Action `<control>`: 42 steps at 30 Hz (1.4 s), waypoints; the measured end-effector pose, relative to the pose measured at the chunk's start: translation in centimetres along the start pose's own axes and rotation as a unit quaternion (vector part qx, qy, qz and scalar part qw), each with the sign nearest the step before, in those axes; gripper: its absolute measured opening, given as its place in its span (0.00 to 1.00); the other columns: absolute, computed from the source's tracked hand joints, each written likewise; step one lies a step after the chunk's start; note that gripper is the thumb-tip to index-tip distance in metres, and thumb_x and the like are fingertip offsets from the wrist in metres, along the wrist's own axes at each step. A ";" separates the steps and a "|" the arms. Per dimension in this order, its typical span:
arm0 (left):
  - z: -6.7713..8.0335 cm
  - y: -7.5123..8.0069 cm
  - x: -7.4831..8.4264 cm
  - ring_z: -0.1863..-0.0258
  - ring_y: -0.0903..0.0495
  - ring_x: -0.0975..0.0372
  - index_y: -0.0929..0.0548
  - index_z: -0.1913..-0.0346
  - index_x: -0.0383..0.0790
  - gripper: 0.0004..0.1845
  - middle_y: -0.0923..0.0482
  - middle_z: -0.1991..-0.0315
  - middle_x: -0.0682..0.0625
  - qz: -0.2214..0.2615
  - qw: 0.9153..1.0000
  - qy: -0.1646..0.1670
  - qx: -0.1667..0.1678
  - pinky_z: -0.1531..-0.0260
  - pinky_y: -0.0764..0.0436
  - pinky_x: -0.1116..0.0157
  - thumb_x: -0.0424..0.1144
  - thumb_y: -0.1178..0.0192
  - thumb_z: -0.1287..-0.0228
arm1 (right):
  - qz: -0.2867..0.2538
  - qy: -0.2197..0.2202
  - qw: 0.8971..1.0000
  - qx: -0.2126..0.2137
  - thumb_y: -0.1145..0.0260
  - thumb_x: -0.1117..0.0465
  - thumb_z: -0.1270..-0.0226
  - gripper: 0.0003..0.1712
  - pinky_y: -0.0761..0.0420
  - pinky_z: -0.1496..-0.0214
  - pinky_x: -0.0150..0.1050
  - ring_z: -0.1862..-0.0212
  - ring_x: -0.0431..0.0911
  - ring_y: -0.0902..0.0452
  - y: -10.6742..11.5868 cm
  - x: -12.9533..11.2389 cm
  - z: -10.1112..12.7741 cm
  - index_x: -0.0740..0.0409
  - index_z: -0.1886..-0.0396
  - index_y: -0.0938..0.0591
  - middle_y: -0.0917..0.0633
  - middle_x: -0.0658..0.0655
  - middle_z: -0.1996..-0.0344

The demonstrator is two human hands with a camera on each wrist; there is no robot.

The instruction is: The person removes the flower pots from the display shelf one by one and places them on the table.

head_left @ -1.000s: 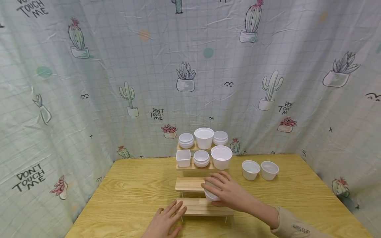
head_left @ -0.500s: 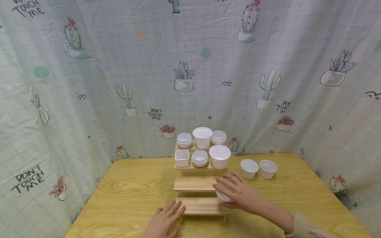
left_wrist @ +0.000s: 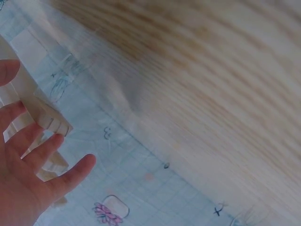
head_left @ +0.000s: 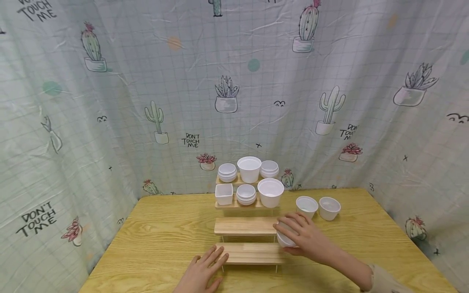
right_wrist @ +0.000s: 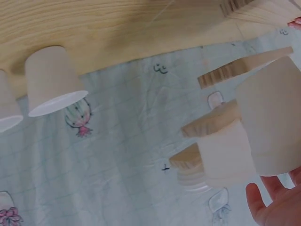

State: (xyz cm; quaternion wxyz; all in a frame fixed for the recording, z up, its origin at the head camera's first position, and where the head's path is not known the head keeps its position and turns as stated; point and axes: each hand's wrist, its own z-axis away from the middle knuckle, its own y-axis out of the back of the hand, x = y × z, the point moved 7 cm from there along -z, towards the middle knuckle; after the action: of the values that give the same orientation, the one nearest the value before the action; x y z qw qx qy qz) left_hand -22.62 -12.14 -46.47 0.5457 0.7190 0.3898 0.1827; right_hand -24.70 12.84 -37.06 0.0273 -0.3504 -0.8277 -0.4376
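A white round plastic pot (head_left: 285,239) is gripped from above by my right hand (head_left: 304,239), just off the right ends of the two lower steps. In the right wrist view the pot (right_wrist: 272,120) shows its smooth tapering wall, with fingers (right_wrist: 255,200) at its rim. My left hand (head_left: 202,268) lies with spread fingers at the left end of the lowest step of a wooden stepped stand (head_left: 253,253). The left wrist view shows fingertips (left_wrist: 57,137) at the stand's end (left_wrist: 51,121). Both lower steps carry nothing.
On the stand's upper two steps sit several white pots, among them a square pot (head_left: 224,194), a tall pot (head_left: 250,171) and a ridged pot (head_left: 246,195). Two more pots, a nearer one (head_left: 306,205) and another (head_left: 329,209), stand on the table (head_left: 176,228). Behind hangs a cactus-print curtain (head_left: 183,81).
My right hand has moved to the right with the pot, from over the lower steps to beyond their right ends. My left hand has stayed at the lowest step.
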 end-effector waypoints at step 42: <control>0.0 -0.1 -0.1 0.44 0.29 0.57 0.33 0.38 0.53 0.33 0.31 0.40 0.51 -0.007 1.000 -0.001 0.000 0.69 0.25 0.56 0.55 0.41 0.48 | 0.072 -0.120 0.990 0.001 0.71 0.33 0.37 0.40 0.35 0.64 0.53 0.60 0.55 0.31 -3.6 8.4 9.0 0.55 0.54 0.24 0.23 0.60 0.57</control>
State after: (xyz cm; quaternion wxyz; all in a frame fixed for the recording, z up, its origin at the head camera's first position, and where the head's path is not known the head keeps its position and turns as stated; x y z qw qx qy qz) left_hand -22.74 -12.17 -46.58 0.5473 0.7163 0.3944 0.1784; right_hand -30.85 22.91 -42.18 -0.0401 -0.4593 -0.7977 -0.3887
